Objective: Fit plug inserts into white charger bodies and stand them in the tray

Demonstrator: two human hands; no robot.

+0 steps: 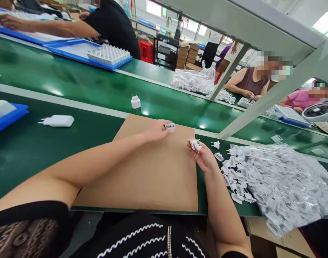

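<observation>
Left hand [158, 131] pinches a small white oval plug part [169, 126] at the fingertips, fingers closed on it, held just over the far edge of the brown cardboard sheet [153, 172]. Right hand [204, 156] is palm-up, fingers curled closed on a white pronged plug piece [195, 144], prongs pointing out, just off the cardboard's right edge. The two hands sit near each other but apart, parts not touching; looks like the grip keeps the mating faces exposed, though that's my read. Right hand sits next to the supply: loose white pieces [217, 150] on the green belt [72, 86], then a big heap of the same in clear plastic bagging [276, 179], all within short reach. Cardboard probably serves as a work pad over the belt. Further out: one white adapter [135, 101] standing prongs-up mid-belt, a longer white charger body [58, 120] lying to the left, blue trays [80, 53] with racked white parts across the belt. Other people working at the far side, arms on the bench. No readable brand, label or writing anywhere.
</observation>
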